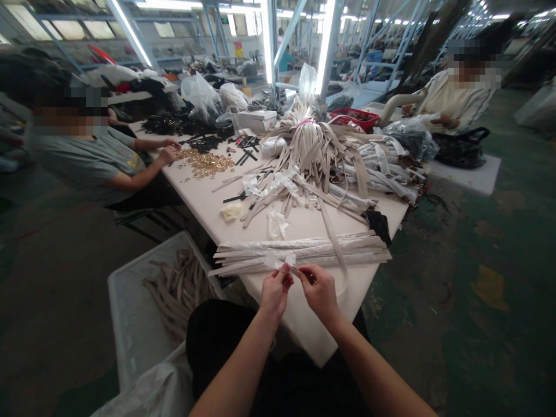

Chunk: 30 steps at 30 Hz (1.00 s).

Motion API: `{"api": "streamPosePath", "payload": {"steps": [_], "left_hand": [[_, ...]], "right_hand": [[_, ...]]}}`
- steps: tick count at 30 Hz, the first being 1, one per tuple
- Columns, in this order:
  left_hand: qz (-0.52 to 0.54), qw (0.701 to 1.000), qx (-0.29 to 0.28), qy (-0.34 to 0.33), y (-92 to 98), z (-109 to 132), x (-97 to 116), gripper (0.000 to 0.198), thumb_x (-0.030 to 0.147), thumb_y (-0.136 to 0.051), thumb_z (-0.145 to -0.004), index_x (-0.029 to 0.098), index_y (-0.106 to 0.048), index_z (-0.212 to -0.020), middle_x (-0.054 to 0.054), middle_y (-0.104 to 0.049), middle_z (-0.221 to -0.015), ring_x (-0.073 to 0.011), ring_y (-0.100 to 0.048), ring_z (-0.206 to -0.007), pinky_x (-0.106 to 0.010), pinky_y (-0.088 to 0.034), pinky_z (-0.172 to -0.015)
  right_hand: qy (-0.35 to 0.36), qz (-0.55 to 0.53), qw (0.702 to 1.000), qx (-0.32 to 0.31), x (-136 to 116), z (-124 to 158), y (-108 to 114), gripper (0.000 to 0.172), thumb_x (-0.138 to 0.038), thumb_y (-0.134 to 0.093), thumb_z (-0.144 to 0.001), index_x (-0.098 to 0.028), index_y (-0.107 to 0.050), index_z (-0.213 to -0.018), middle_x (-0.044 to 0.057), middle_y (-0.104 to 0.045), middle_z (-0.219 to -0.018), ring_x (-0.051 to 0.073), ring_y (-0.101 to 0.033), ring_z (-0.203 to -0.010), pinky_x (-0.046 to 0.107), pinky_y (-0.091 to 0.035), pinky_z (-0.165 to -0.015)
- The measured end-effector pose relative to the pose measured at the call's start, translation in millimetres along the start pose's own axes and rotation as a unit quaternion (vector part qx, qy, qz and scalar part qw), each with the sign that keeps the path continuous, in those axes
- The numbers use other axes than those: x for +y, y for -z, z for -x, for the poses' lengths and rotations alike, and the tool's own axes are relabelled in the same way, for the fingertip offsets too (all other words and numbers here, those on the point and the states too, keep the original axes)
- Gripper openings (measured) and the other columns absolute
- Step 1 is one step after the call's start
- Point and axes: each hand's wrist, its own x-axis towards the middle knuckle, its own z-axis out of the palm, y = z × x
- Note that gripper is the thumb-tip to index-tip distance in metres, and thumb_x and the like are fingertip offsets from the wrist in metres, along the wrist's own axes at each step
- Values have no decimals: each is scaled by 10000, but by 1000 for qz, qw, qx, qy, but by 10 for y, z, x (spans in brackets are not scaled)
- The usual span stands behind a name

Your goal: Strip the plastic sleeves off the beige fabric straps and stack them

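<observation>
My left hand (276, 289) and my right hand (319, 289) are close together at the table's near edge, both with fingers pinched. A beige strap (332, 231) runs down from the pile and curves round to my right hand, which grips its end. Thin white film (278, 262) shows at my left fingertips; whether the strap's tip is also between them is hard to see. Just beyond my hands lies a row of long flat straps (243, 253), partly covered with white film. A bundle of beige straps (308, 142) is heaped farther back.
A white bin (113, 301) of straps stands low on the left. Gold-coloured metal pieces (208, 164) lie before a co-worker (117, 162). A black phone-like object (377, 226) is by the right edge. Another person (460, 104) sits back right, near a red basket (356, 117).
</observation>
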Motion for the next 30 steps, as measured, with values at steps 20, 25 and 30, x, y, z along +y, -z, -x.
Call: {"api": "streamPosePath", "payload": {"steps": [20,25,30], "left_hand": [[-151,975,-161,22,47,107,149,383,451,-690,-830,96,-745,-964,-129,-698,-845,-184,-624,-748,-281,-482,-642],[-229,951,-206,20,153,75,224,396,480,-646,-861,106,-748,-942,-144,-703,-888,-223,-639,-820,-304,-492,-667],[-307,922,-237,10,177,37,187,428,509,-606,-884,114,-756,-950,-145,-711,-905,-238,-647,-832,-319,-494,-679]], "right_hand": [[-18,-87,994,-67,122,-12,15,162,-327,-634,-883,-197,-720,-924,88,-754,-953,227,-715,-821,332,-568,-748],[-21,-64,994,-81,119,-21,21,179,-333,-643,-872,-193,-707,-962,89,-751,-895,224,-704,-760,323,-558,-696],[-20,-15,996,-80,70,-35,38,238,-321,-537,-939,-187,-653,-1097,41,-717,-778,189,-662,-671,278,-494,-640]]}}
